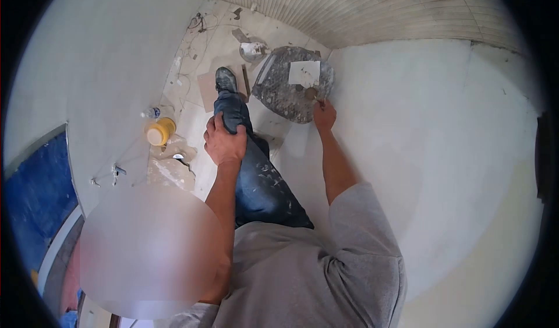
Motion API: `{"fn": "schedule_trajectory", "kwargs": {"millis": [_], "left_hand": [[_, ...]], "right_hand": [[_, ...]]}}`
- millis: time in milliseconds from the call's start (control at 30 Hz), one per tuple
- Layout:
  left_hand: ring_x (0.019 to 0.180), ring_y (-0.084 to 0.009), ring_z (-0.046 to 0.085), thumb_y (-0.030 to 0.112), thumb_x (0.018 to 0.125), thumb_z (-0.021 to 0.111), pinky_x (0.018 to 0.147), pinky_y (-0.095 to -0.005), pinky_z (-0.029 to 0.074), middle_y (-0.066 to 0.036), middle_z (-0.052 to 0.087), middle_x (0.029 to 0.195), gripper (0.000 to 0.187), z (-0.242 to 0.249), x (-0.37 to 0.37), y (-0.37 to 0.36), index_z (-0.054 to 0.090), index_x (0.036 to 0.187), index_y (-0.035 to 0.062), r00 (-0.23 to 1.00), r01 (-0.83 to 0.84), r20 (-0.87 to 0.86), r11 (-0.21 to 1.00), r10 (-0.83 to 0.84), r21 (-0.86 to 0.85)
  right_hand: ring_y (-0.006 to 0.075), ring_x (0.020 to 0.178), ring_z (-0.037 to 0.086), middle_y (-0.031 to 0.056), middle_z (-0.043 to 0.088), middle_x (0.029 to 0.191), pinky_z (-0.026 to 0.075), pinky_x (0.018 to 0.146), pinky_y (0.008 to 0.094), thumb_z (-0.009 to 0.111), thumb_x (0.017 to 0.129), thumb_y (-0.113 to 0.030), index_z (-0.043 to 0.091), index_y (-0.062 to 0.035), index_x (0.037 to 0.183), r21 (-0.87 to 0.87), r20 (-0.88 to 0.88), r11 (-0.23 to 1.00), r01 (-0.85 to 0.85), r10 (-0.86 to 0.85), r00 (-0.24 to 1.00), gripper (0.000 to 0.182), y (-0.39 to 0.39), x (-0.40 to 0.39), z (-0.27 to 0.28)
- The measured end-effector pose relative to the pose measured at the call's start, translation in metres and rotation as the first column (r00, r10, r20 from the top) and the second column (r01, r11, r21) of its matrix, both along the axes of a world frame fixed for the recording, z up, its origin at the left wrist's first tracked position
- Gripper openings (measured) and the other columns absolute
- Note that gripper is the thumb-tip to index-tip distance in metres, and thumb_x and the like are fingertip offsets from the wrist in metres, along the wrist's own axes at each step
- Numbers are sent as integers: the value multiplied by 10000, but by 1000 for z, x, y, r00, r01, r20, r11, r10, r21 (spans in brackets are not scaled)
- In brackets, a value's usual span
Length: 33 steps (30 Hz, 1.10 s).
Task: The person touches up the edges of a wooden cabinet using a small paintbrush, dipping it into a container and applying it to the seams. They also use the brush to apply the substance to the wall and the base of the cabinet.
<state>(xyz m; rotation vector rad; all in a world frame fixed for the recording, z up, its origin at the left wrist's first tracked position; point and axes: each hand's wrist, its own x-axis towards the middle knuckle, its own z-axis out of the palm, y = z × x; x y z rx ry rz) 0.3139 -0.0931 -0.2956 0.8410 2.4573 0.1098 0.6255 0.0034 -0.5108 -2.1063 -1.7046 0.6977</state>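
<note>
My left hand (pixel 226 141) rests over the knee of my paint-spotted jeans (pixel 256 182), its thumb apart from the fingers. My right hand (pixel 325 117) is closed at the near right edge of a dark, splattered, flat-looking piece (pixel 279 89) on the floor by the wall. A thin thing shows at its fingertips, too small to make out. Just beyond the fingertips is a round brown object (pixel 311 94). A white rectangular sheet or plate (pixel 304 73) lies on the dark piece.
A yellow container with a pale lid (pixel 161 131) and a clear bottle (pixel 152 113) stand at the left wall. Beyond my shoe (pixel 226 79) lies a white-smeared scoop-like object (pixel 253 50). A wire tangle (pixel 200 22) lies farther off. Pipe fittings (pixel 118 171) protrude at left.
</note>
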Motion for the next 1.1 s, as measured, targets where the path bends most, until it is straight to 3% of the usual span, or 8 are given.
{"fn": "schedule_trajectory", "kwargs": {"millis": [200, 400, 500, 700, 800, 900, 1000, 1100], "left_hand": [[1333, -325, 517, 407, 793, 688, 1083, -508, 443, -79, 526, 1480, 715, 3, 10, 16, 552, 1457, 179, 999, 33, 0, 998, -33, -52], [1332, -315, 520, 406, 793, 688, 1078, -497, 446, -76, 534, 1473, 712, -1, 15, 23, 557, 1456, 183, 998, 53, -17, 997, -54, -64], [1332, -312, 521, 400, 791, 690, 1079, -492, 446, -74, 538, 1471, 712, -1, 17, 26, 559, 1456, 183, 998, 57, -21, 996, -58, -72], [1315, -320, 542, 397, 779, 713, 1093, -496, 455, -70, 550, 1463, 712, 2, 19, 32, 572, 1445, 187, 998, 55, -15, 995, -56, -78], [1325, -307, 530, 392, 784, 699, 1079, -484, 450, -66, 546, 1466, 706, 3, 20, 32, 574, 1446, 182, 998, 52, -14, 994, -54, -94], [1324, -305, 532, 391, 781, 701, 1080, -484, 450, -66, 549, 1464, 705, 2, 20, 32, 579, 1443, 182, 998, 54, -10, 995, -55, -84], [1321, -307, 535, 390, 780, 701, 1083, -484, 449, -67, 550, 1464, 707, 2, 20, 33, 580, 1445, 183, 999, 46, -7, 995, -47, -88], [1320, -307, 536, 389, 779, 698, 1085, -482, 446, -67, 551, 1466, 707, 0, 20, 31, 582, 1444, 180, 999, 43, -14, 996, -45, -78]], "right_hand": [[328, 956, 735, 125, 773, 992, 556, 863, 440, 686, 903, -261, 755, -99, 1084, -42, -47, 999, -8, 6, 999, 252, 4, -2, -12], [343, 937, 727, 122, 769, 993, 551, 840, 479, 680, 901, -293, 736, -103, 1062, -81, 97, 996, 22, -14, 995, 255, 9, -10, -15], [349, 952, 719, 122, 766, 1005, 544, 860, 477, 684, 897, -301, 734, -110, 1046, -186, 139, 982, 20, 6, 990, 248, 13, -10, -20], [332, 931, 727, 114, 763, 963, 556, 831, 449, 693, 856, -273, 753, -135, 1043, -65, 59, 994, 84, -80, 995, 240, 11, -8, -24], [330, 932, 727, 111, 763, 966, 557, 839, 446, 691, 852, -258, 757, -132, 1044, -129, 108, 991, 33, -19, 994, 240, 11, -8, -20], [331, 920, 728, 115, 763, 951, 559, 836, 443, 688, 853, -244, 759, -122, 1024, -35, 25, 997, 74, -73, 997, 222, 8, -9, -21], [339, 945, 728, 123, 764, 987, 559, 827, 449, 692, 876, -256, 746, -112, 1032, -97, 23, 986, 132, -131, 991, 220, 3, -4, -20], [345, 921, 731, 130, 765, 972, 560, 817, 463, 691, 875, -251, 746, -115, 1028, -63, -5, 996, 67, -67, 998, 213, -6, 0, -16]]}}
